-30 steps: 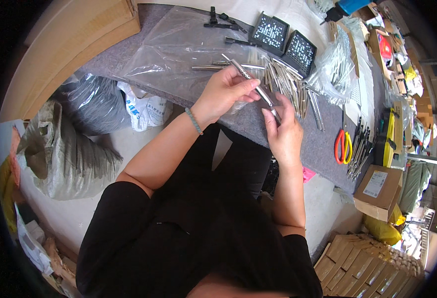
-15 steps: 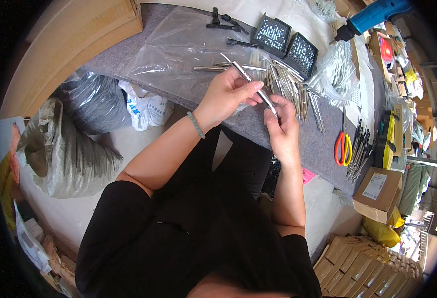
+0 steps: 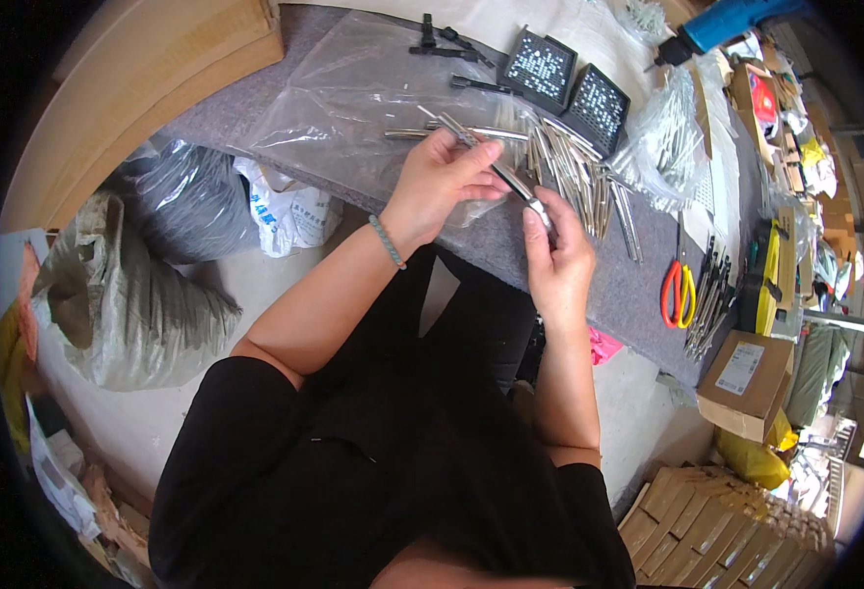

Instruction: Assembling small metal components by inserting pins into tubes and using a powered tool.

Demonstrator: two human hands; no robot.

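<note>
Both of my hands are on a slim silvery metal tube (image 3: 513, 180) with a dark stretch along it, held slantwise over the near edge of the workbench. A thin rod sticks out past its upper left end. My left hand (image 3: 442, 187) pinches the upper part between thumb and fingers. The lower right end sits in the closed fingers of my right hand (image 3: 559, 250), which partly hide it. Just beyond lies a pile of loose metal tubes (image 3: 567, 167). Two black trays, a left one (image 3: 538, 74) and a right one (image 3: 599, 108), hold small whitish pieces.
A clear plastic sheet (image 3: 339, 98) covers the bench's left part, with black parts (image 3: 442, 44) behind it. At right are red-and-yellow-handled scissors (image 3: 677, 294), dark slender rods (image 3: 714, 304), a cardboard box (image 3: 746, 383) and a bag of thin rods (image 3: 662, 147). A blue power drill (image 3: 726, 29) hangs at upper right.
The tube has turned a little, and its dark stretch now shows between my hands. My right hand has shifted slightly down and right; my left has moved slightly with the tube's upper end.
</note>
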